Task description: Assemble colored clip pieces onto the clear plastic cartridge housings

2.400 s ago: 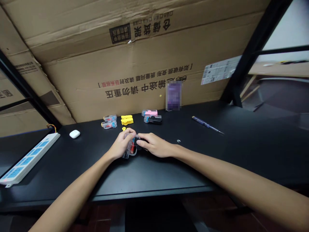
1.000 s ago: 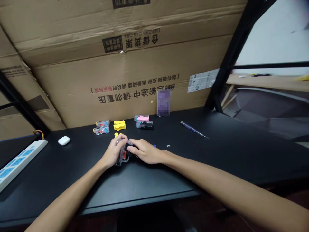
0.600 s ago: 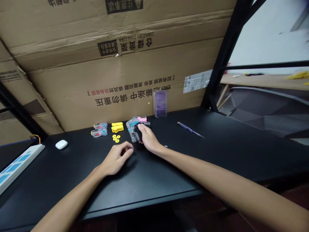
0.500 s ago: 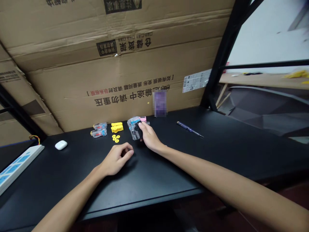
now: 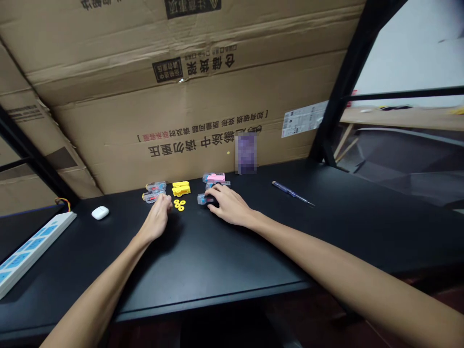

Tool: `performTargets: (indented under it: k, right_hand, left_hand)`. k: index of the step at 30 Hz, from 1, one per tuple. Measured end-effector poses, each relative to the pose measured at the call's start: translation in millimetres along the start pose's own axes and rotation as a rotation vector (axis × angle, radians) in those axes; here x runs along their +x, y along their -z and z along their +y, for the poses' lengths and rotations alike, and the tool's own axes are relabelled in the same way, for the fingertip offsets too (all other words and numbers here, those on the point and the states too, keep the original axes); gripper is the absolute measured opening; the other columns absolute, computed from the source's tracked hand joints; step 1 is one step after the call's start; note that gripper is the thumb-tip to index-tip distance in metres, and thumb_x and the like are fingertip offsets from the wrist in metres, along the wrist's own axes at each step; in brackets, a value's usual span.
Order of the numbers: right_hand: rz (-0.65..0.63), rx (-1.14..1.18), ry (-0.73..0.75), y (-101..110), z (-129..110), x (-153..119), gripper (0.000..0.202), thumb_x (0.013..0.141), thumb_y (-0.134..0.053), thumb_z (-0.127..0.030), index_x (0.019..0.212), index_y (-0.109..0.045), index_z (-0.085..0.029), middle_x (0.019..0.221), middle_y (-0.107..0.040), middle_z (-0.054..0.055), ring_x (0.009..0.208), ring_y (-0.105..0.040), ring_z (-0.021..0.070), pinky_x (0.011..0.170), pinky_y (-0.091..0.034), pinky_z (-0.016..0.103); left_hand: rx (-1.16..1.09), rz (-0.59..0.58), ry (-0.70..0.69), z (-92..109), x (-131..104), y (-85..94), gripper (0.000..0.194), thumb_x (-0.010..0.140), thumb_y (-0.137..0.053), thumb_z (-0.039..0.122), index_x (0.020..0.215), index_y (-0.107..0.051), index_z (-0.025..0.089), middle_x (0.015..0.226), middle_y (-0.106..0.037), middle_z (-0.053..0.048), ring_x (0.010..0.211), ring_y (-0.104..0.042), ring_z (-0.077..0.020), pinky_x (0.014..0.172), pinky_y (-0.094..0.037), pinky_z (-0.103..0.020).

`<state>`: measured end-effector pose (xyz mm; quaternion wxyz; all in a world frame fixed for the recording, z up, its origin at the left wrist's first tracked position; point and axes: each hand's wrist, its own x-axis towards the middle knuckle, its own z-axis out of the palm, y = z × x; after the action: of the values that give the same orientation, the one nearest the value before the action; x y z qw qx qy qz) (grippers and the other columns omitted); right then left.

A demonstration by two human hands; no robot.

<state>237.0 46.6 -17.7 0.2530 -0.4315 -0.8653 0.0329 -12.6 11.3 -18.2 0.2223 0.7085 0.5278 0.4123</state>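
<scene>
My right hand (image 5: 230, 204) is low over the black table, its thumb and fingers around a clear plastic toy piece (image 5: 202, 199) with blue inside; the hand covers much of it. Just behind it lie a similar clear and blue piece (image 5: 209, 186) and a pink part (image 5: 216, 178). My left hand (image 5: 158, 216) has its fingers curled closed at the right end of a clear toy piece (image 5: 152, 196) with red and orange inside. Whether they grip it is hidden. A matching clear piece (image 5: 156, 186) lies behind. Between my hands are yellow parts (image 5: 181, 189) and several small yellow rings (image 5: 180, 204).
A screwdriver (image 5: 293, 193) with a purple handle lies to the right. On the left are a white earbud case (image 5: 100, 212) and a white power strip (image 5: 34, 251). Cardboard (image 5: 174, 108) stands along the back, with a blurred purple item (image 5: 246, 153) against it.
My right hand has lowered the clear toy piece from a raised, tilted pose to the table. My left hand has moved left and forward to the clear pieces. The view has shifted slightly.
</scene>
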Motion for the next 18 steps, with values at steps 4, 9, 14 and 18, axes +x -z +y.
performTargets:
  k: [4,9,14,18]
  right_hand:
    - [-0.014,-0.082,-0.009,4,-2,0,0.028,0.090,-0.057,-0.027,0.114,-0.065,-0.016,0.118,-0.064,0.015,0.112,-0.059,0.0314,0.091,-0.049,0.046]
    - [0.090,-0.117,0.132,-2,5,18,0.026,0.094,-0.050,-0.026,0.114,-0.064,-0.016,0.119,-0.062,0.015,0.116,-0.054,0.0293,0.097,-0.043,0.044]
    - [-0.042,-0.248,0.231,-22,-9,64,0.027,0.094,-0.049,-0.019,0.118,-0.063,-0.016,0.121,-0.062,0.015,0.109,-0.057,0.0261,0.094,-0.043,0.039]
    - [-0.103,-0.301,0.201,-31,-30,89,0.029,0.093,-0.050,-0.016,0.118,-0.064,-0.014,0.120,-0.064,0.018,0.108,-0.059,0.0299,0.089,-0.045,0.041]
  left_hand:
    - [0.069,0.187,-0.029,2,4,6.9,0.043,0.098,-0.030,0.055,0.070,-0.036,0.023,0.068,-0.041,0.001,0.066,-0.042,-0.0168,0.067,-0.035,-0.031]
    - [0.050,0.212,-0.042,1,8,2.3,0.043,0.086,-0.051,0.059,0.071,-0.033,0.023,0.058,-0.036,0.007,0.054,-0.033,-0.0118,0.058,-0.028,-0.025]
    - [0.126,0.104,-0.023,-11,11,1.1,0.035,0.085,-0.057,0.053,0.075,-0.052,0.020,0.047,-0.039,0.008,0.046,-0.035,-0.0107,0.053,-0.026,-0.024]
    - [0.212,0.061,-0.059,-18,11,1.9,0.030,0.089,-0.055,0.046,0.085,-0.065,0.018,0.051,-0.051,0.005,0.049,-0.044,-0.0118,0.056,-0.032,-0.024]
